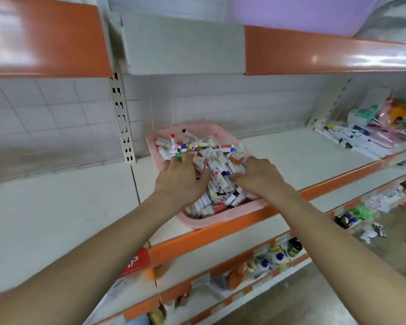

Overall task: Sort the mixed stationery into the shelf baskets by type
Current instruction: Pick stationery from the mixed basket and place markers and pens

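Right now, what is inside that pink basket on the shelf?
A heap of small white pens and tubes with coloured caps fills the pink basket. The left hand and right hand reach into it, covering the middle; the basket's bottom is hidden.

Looking at a smooth, matt pink plastic basket (pixel 211 219) heaped with glossy plastic markers (pixel 220 181). Sitting on a matt off-white metal shelf (pixel 291 160) fronted by glossy orange edging (pixel 209 240).
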The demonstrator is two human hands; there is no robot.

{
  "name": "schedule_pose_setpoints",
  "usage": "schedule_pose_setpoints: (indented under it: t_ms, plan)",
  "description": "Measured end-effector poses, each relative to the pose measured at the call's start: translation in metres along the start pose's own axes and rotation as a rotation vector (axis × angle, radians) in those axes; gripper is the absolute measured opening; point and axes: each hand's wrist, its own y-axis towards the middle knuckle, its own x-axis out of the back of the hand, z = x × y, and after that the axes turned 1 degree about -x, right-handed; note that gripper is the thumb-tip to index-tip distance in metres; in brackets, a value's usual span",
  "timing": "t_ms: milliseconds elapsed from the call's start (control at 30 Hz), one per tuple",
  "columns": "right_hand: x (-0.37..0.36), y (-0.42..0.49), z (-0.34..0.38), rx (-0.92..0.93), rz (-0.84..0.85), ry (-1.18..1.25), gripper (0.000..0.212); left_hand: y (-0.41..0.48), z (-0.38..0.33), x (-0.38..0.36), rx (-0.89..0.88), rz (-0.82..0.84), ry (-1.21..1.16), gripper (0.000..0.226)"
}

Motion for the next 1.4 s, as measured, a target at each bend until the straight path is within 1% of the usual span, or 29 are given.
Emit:
schedule_pose_setpoints:
  t_ms: [133, 233, 300, 367, 433, 567, 700, 833, 967, 1100, 1133, 1233, 1300, 1400]
  plan:
    - [-0.003, 0.021, -0.008, 0.103, -0.013, -0.090, 0.045, 0.023, -0.017, -0.020, 0.214, -0.120, 0.046, 0.072]
    - [-0.008, 0.031, -0.013, 0.192, -0.011, -0.090, 0.045, 0.031, -0.021, -0.034, 0.259, -0.216, 0.113, 0.063]
    - [-0.012, 0.033, -0.018, 0.216, -0.026, -0.064, 0.049, 0.035, -0.020, -0.039, 0.265, -0.245, 0.088, 0.053]
    - [-0.018, 0.032, -0.021, 0.229, -0.075, -0.059, 0.059, 0.037, -0.019, -0.041, 0.257, -0.268, 0.052, 0.047]
    - [-0.026, 0.029, -0.022, 0.245, -0.138, -0.067, 0.065, 0.035, -0.021, -0.042, 0.228, -0.292, 0.057, 0.047]
    - [-0.033, 0.026, -0.017, 0.268, -0.179, -0.121, 0.066, 0.028, -0.024, -0.050, 0.076, -0.297, 0.268, 0.039]
    - [-0.028, 0.028, -0.015, 0.270, -0.184, -0.081, 0.057, 0.025, -0.023, -0.050, -0.045, -0.313, 0.366, 0.030]
    - [-0.025, 0.029, -0.015, 0.334, -0.167, -0.083, 0.038, 0.020, -0.025, -0.052, -0.124, -0.321, 0.413, 0.028]
    - [-0.022, 0.037, -0.011, 0.337, -0.158, -0.061, 0.041, 0.020, -0.024, -0.052, -0.107, -0.316, 0.367, 0.028]
    - [-0.023, 0.043, -0.010, 0.355, -0.126, -0.057, 0.022, 0.024, -0.022, -0.053, -0.054, -0.330, 0.282, 0.028]
    - [-0.023, 0.044, -0.009, 0.365, -0.123, -0.063, 0.021, 0.024, -0.021, -0.053, -0.044, -0.334, 0.253, 0.027]
    - [-0.023, 0.043, -0.009, 0.385, -0.098, -0.054, 0.026, 0.025, -0.020, -0.053, -0.028, -0.329, 0.195, 0.025]
    - [-0.024, 0.041, -0.008, 0.401, -0.113, -0.064, 0.028, 0.024, -0.021, -0.053, -0.020, -0.330, 0.180, 0.022]
    - [-0.025, 0.040, -0.004, 0.401, -0.109, -0.105, 0.027, 0.019, -0.025, -0.052, -0.053, -0.318, 0.237, 0.022]
